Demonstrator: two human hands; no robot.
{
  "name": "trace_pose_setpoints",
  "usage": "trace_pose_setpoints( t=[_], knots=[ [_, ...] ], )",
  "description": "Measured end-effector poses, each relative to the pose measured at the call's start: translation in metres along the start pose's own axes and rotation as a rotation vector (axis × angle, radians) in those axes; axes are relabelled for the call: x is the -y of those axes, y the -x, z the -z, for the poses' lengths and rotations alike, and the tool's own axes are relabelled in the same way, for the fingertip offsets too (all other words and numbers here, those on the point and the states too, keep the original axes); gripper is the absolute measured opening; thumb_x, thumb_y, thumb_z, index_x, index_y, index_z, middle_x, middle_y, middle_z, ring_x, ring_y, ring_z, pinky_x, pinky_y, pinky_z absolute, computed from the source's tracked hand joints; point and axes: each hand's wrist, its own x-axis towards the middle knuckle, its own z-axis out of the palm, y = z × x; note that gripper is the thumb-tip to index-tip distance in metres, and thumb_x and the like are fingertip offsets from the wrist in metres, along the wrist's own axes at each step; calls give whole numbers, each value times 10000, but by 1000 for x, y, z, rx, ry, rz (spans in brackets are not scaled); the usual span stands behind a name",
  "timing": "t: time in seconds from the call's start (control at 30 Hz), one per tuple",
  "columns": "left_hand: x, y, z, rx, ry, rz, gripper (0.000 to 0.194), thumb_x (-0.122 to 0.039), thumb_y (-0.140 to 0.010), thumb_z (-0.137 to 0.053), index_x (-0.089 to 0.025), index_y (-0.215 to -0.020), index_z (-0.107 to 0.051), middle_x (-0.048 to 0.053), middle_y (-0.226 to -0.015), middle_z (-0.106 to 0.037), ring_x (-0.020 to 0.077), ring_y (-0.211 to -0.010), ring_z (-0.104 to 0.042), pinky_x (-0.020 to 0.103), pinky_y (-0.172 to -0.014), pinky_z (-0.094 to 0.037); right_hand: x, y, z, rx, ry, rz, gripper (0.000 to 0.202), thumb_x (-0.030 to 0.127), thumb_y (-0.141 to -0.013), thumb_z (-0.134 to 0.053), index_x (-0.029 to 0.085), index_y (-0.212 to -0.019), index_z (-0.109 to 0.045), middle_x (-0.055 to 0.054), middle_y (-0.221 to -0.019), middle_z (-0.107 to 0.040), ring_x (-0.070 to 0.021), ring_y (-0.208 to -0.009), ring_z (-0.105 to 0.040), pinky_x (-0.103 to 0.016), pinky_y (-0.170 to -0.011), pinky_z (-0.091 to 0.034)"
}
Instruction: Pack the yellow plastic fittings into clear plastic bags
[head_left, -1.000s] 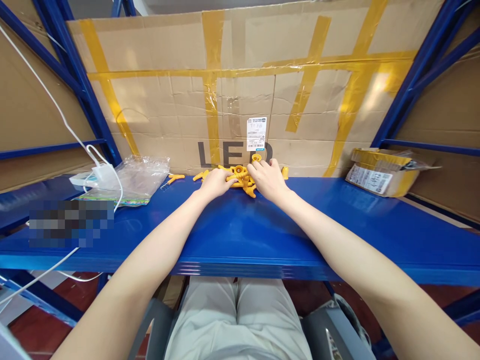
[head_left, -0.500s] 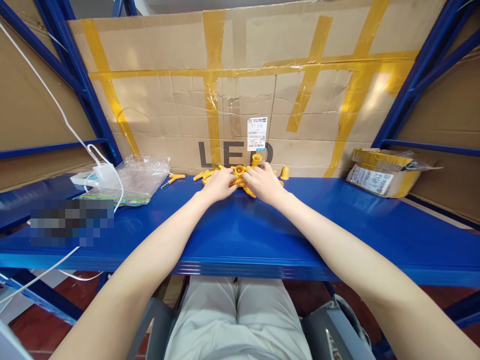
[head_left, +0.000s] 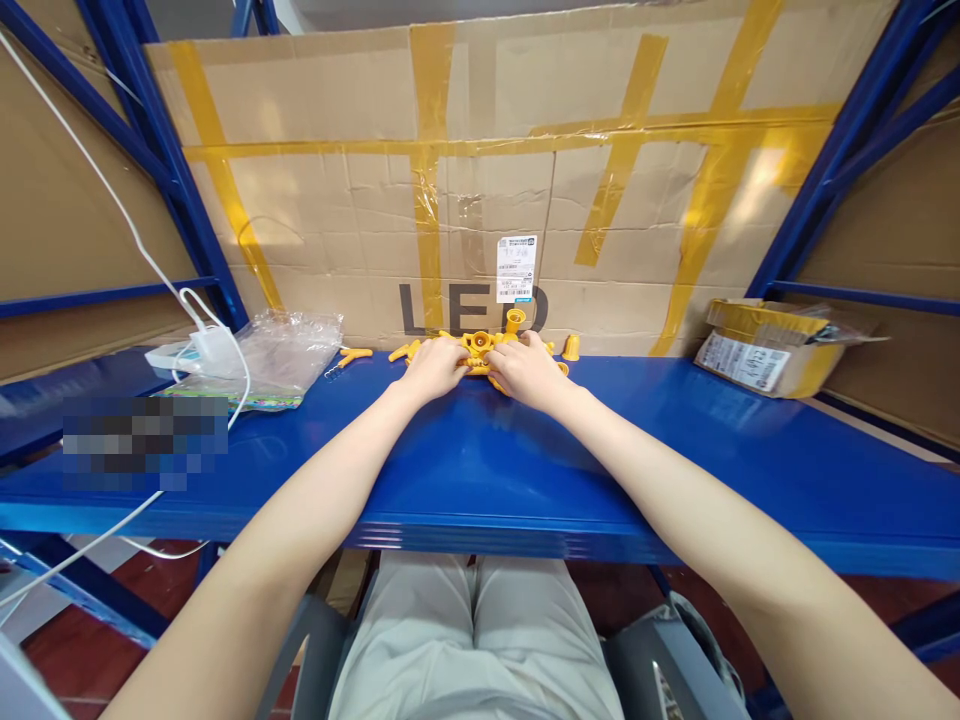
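A heap of yellow plastic parts (head_left: 480,344) lies at the back of the blue shelf, against the cardboard. My left hand (head_left: 437,368) rests on its left side, fingers curled in onto a yellow plastic part. From the right, my right hand (head_left: 527,368) has its fingers bent down over another yellow part, which they mostly hide. Between and behind the hands, a round yellow cup-like piece (head_left: 515,320) sticks up. A small yellow cap-shaped piece (head_left: 571,347) stands right of my right hand. Left of my left hand lies a forked yellow piece (head_left: 354,354).
A clear plastic bag (head_left: 289,350) and a white plug with cable (head_left: 214,345) lie on the left, near a blurred-out dark object (head_left: 142,435). An opened small carton (head_left: 772,345) sits at the right. Taped cardboard (head_left: 360,220) closes off the back, between blue posts.
Both hands stay at the heap with small finger movements. The yellow part that poked out toward me between them now shows less. The view has shifted slightly.
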Motion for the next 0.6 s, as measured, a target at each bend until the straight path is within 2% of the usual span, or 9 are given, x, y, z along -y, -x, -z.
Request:
trace_pose_setpoints(
  t=[0.13, 0.3, 0.47, 0.6],
  knots=[
    [2, 1, 1, -69, 2, 49, 207, -262, -861, -521, -190, -830, -712, 81, -958, -649, 226, -948, -586, 333, -814, -442, -5, 2, 3, 25, -23, -45, 223, 181, -945, -415, 106, -984, -621, -152, -992, -682, -250, -917, -591, -360, -803, -245],
    [8, 1, 4, -182, 4, 200, 207, -251, -857, -529, -175, -909, -714, 113, -1016, -594, 259, -1006, -539, 372, -842, -417, -21, 4, 4, 23, -84, -157, 207, 193, -927, -458, 109, -1038, -611, -154, -1010, -689, -261, -958, -605, -364, -839, -273],
    [24, 0, 4, -220, -6, 382, 241, -275, -869, -498, -196, -950, -711, 111, -991, -645, 282, -1021, -549, 392, -859, -404, -48, 8, -11, -16, -259, -373, 270, 228, -925, -467, 160, -1163, -574, -126, -1153, -670, -250, -1043, -602, -377, -889, -330],
    [40, 2, 3, -204, 62, 546, 312, -188, -847, -463, -224, -1051, -696, 77, -997, -707, 267, -1022, -600, 374, -880, -408, -71, 17, -29, 20, -275, -578, 308, 239, -918, -480, 142, -1194, -574, -146, -1148, -675, -274, -1090, -588, -423, -922, -354]
  ],
)
